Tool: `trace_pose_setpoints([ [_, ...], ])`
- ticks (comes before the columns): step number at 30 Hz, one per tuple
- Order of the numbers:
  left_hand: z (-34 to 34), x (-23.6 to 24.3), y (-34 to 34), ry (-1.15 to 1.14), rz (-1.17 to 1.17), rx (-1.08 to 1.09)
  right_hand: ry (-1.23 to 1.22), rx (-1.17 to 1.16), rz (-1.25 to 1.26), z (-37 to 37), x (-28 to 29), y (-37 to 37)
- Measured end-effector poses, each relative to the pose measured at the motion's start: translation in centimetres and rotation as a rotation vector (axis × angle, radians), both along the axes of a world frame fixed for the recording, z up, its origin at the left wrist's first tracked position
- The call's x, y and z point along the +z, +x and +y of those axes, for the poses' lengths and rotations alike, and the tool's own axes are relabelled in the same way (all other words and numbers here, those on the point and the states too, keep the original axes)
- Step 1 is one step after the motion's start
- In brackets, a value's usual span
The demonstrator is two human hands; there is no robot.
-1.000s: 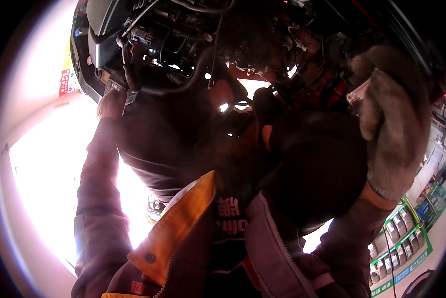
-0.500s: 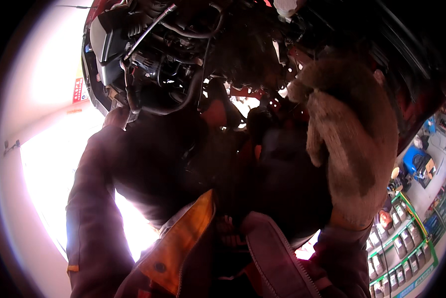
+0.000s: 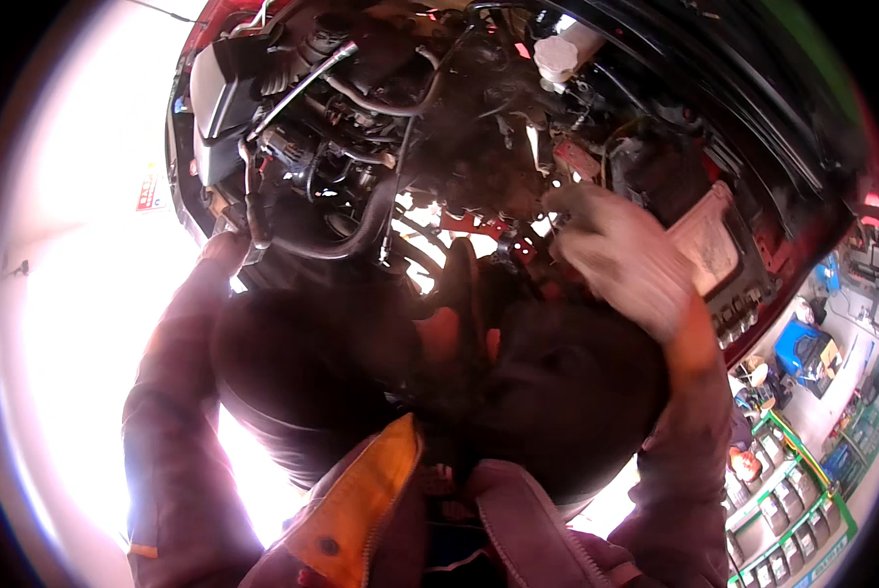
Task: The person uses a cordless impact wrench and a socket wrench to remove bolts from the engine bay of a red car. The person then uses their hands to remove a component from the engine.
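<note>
I am leaning over the engine bay (image 3: pixel 474 137) of a red car. My right hand (image 3: pixel 621 257), in a pale, dirty knit glove, hovers at the right of the bay. Its fingers bend inward, but motion blur hides whether they hold anything. Far off to the left, my left hand (image 3: pixel 224 255) rests at the bay's edge beside a dark hose (image 3: pixel 346 240); its fingers are mostly hidden. A long chrome tool bar (image 3: pixel 307 88) lies slanted across the engine parts, touched by neither hand.
A white-capped reservoir (image 3: pixel 556 61) stands at the back right. Beside my right hand is a brownish flat-topped box (image 3: pixel 709 240). My dark-clad knees (image 3: pixel 577 382) fill the near middle. Green-framed racks (image 3: pixel 787 505) and a blue case (image 3: pixel 802 348) stand outside, to the right.
My right hand has moved down and away from the camera, uncovering the brownish box and more of the bay's right side. My left hand stays at the left edge. The view has shifted slightly.
</note>
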State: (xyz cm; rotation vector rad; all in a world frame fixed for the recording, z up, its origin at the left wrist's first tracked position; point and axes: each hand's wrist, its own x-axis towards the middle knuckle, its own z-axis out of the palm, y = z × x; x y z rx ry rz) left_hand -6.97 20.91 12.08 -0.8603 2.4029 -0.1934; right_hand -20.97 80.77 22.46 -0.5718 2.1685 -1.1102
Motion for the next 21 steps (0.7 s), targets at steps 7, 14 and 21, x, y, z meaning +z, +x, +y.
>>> trace_pose_setpoints([
  [7, 1.6, 2.6, -0.5, 0.101, -0.341, -0.206, -0.717, -0.185, -0.421, -1.5, 9.6, -1.2],
  [14, 0.4, 5.2, -1.3, -0.093, -0.246, -0.117, -0.703, -0.714, -0.011, -3.7, 13.0, 3.5],
  [21, 21.3, 7.6, -6.8, 1.009, 0.283, -0.231, -0.527, -0.301, -0.139, -6.2, 11.8, 9.0],
])
